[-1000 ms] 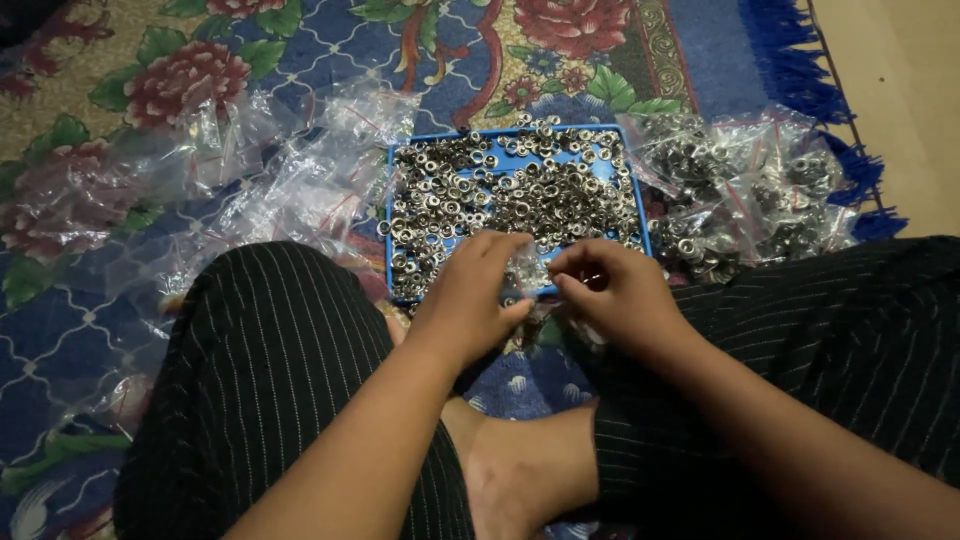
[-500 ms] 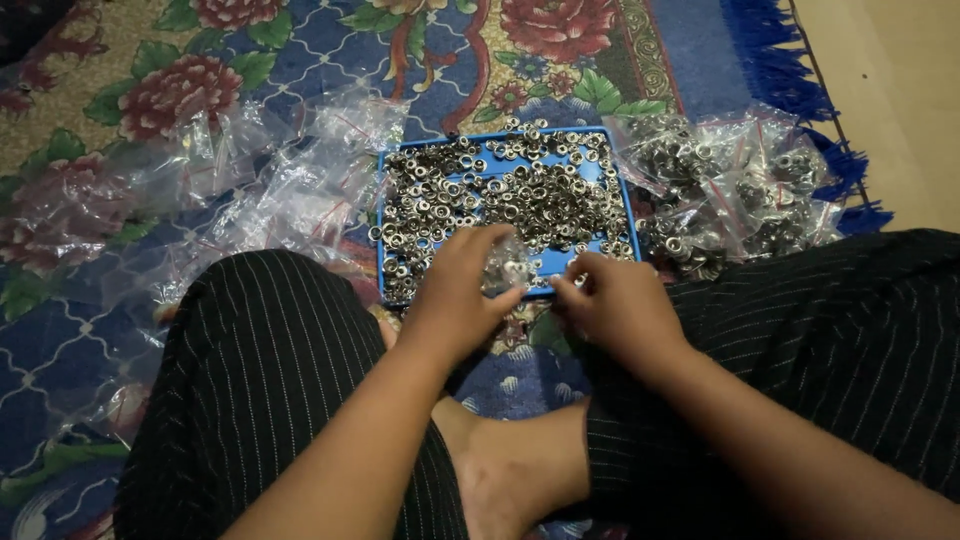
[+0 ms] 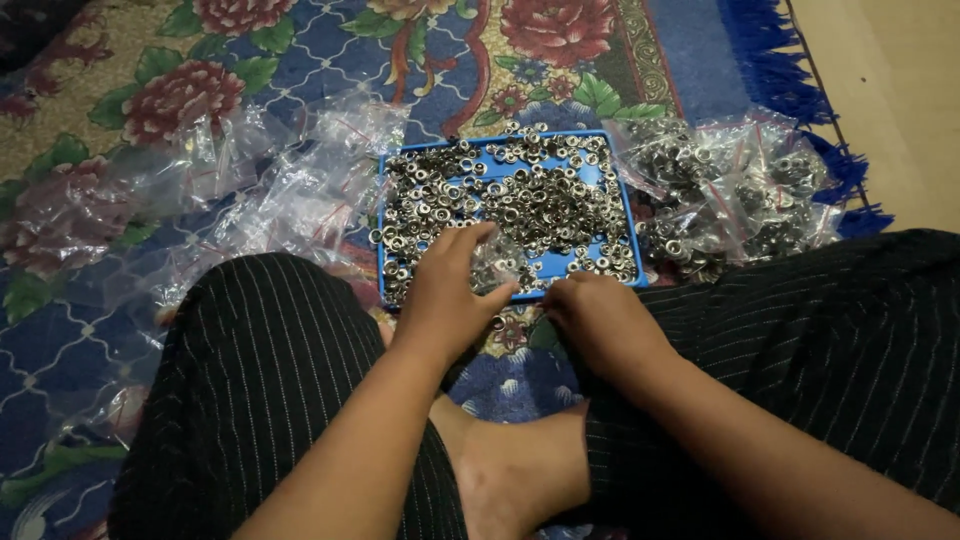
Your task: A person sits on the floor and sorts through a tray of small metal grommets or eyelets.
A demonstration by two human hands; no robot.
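A small clear plastic bag (image 3: 497, 266) is held at the centre of the frame, over the near edge of a blue tray (image 3: 628, 205) that is covered with small silver metal rings (image 3: 530, 195). The bag is grasped by the left hand (image 3: 447, 290), thumb under it and fingers curled over its top. The right hand (image 3: 598, 318) is seen just right of the bag, at the tray's lower edge, with fingers bent down; whether anything is pinched in it cannot be told. Compared with half a second ago, the right hand has been drawn slightly down and away from the bag, while the left hand has stayed on it. To the right of the tray, in the upper right of the frame, a heap of clear bags filled with rings (image 3: 730, 190) is seen. To the left, across the upper left, empty-looking clear bags (image 3: 250, 190) are spread, crumpled and glossy. Everything is laid on a blue floral carpet (image 3: 300, 50) with red roses and a blue fringe. Black pinstriped trousers (image 3: 270, 380) fill the lower frame, with a bare foot (image 3: 520, 470) between the knees.
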